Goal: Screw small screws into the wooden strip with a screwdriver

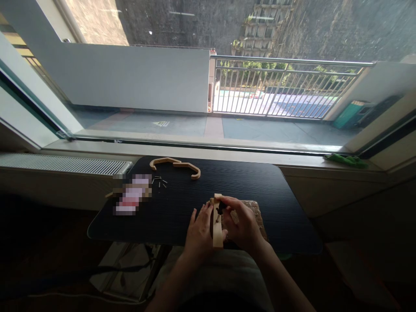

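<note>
My left hand (199, 229) steadies a long flat wooden strip (217, 229) that stands on edge near the front of the black table (169, 208). Its fingers lie along the strip's left side. My right hand (242, 223) is closed around a small dark piece (221, 207) pressed against the strip's upper end. A small pale wooden bit shows by the right hand's knuckles. A brown board (258, 212) lies under the right hand.
Two curved wooden pieces (175, 165) lie at the table's back edge. Several small dark screws (160, 182) and a blurred packet (133, 198) sit at the left. Behind are a radiator (61, 164), a big window and a green cloth (347, 160) on the sill.
</note>
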Demonstrator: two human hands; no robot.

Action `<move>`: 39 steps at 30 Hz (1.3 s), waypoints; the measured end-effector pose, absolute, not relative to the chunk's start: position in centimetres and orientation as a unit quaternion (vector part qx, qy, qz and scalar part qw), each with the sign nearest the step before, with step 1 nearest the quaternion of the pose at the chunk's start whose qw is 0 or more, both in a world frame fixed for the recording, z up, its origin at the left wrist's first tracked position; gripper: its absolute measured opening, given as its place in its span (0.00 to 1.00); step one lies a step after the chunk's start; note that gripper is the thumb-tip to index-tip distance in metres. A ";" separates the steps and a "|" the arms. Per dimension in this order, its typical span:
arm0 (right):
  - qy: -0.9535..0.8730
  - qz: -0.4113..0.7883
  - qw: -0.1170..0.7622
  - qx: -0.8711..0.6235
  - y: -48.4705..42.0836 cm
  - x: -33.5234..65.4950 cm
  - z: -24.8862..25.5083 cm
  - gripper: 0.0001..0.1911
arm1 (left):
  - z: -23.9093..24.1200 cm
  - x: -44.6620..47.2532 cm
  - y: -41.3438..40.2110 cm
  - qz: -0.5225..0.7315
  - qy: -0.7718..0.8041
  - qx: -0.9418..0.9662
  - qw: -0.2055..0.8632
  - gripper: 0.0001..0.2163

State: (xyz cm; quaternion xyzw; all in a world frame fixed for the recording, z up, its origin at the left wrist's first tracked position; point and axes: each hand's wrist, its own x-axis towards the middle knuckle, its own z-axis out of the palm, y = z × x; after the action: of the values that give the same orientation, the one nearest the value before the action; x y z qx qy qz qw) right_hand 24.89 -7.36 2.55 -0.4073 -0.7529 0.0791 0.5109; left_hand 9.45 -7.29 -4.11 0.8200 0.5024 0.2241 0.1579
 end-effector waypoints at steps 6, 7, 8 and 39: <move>-0.753 0.067 0.508 -0.412 -7.3 25.0 2.5 0.20 | -3.7 10.5 -7.6 0.155 0.511 0.839 0.105 0.39; -0.752 0.066 0.508 -0.413 -7.3 25.0 2.4 0.20 | -3.5 10.5 -7.6 0.147 0.512 0.840 0.104 0.39; -0.752 0.067 0.508 -0.414 -7.3 25.0 2.4 0.20 | -3.4 10.5 -7.6 0.140 0.514 0.840 0.104 0.39; -0.760 0.093 0.510 -0.392 -7.5 24.9 3.2 0.18 | -2.7 10.2 -7.6 0.105 0.521 0.835 0.143 0.43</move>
State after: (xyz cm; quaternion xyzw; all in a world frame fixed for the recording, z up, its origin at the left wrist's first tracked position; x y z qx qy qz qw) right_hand 24.91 -7.48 3.23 -0.3923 -0.7599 0.0933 0.5099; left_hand 10.19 -7.55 -2.74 0.8349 0.5209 0.1052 0.1432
